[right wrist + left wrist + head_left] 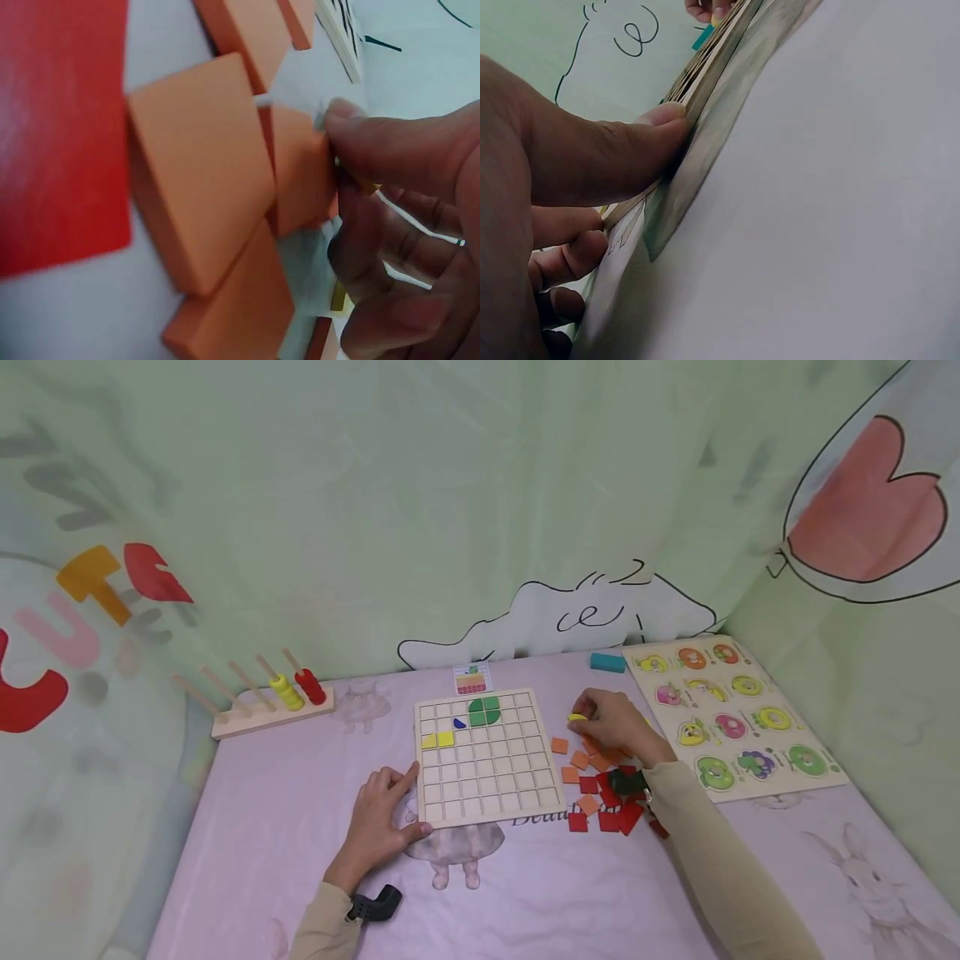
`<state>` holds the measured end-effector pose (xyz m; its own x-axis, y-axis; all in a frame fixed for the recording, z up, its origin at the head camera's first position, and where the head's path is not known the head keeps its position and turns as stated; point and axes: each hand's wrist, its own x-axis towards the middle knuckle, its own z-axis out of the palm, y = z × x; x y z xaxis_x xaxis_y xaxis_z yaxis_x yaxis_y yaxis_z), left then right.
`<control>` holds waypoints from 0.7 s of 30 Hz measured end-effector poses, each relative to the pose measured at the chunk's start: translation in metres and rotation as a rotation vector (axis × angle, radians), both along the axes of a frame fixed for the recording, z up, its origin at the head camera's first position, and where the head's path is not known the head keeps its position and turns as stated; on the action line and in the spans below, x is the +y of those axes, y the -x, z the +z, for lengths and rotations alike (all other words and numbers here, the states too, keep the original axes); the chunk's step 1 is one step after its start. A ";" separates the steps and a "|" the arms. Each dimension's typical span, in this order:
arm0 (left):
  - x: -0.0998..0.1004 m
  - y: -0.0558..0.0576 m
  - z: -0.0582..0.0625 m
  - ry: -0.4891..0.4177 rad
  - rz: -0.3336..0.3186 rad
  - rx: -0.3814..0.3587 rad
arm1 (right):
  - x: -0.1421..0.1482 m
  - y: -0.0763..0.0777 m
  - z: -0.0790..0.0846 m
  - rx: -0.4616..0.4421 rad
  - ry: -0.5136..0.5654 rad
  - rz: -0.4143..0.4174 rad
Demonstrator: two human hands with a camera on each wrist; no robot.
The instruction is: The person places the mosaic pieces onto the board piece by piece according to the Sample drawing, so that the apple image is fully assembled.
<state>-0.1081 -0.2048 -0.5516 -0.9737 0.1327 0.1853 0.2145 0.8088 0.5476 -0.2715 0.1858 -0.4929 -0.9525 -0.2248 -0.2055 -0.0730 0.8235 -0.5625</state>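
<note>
A wooden grid board (487, 768) lies on the table before me. On it sit two yellow pieces (446, 739), a small blue piece (460, 723) and a green leaf shape (483, 711). My left hand (378, 814) holds the board's near left corner, thumb on the front edge and index finger on the left side; in the left wrist view the thumb (641, 150) presses the edge. To the right of the board, my right hand (611, 720) pinches a yellow piece (577, 717) between thumb and fingers, above orange tiles (202, 172).
Orange and red tiles (609, 821) lie scattered right of the board. A picture card (472, 678) stands behind it. Further right are a teal block (607, 662) and a fruit puzzle board (780, 789). A peg counter with rings (255, 720) stands at the back left.
</note>
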 end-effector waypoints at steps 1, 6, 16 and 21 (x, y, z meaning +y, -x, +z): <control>0.000 0.000 0.000 0.000 -0.001 0.002 | 0.000 0.000 0.000 0.002 0.004 -0.001; 0.000 0.000 0.000 -0.002 -0.004 0.004 | -0.003 0.001 -0.003 0.059 0.047 -0.026; -0.001 0.000 0.000 -0.005 -0.001 -0.003 | -0.042 -0.007 -0.005 0.133 0.287 -0.026; 0.000 -0.001 0.001 -0.014 -0.008 0.007 | -0.076 -0.013 -0.009 0.090 0.312 0.052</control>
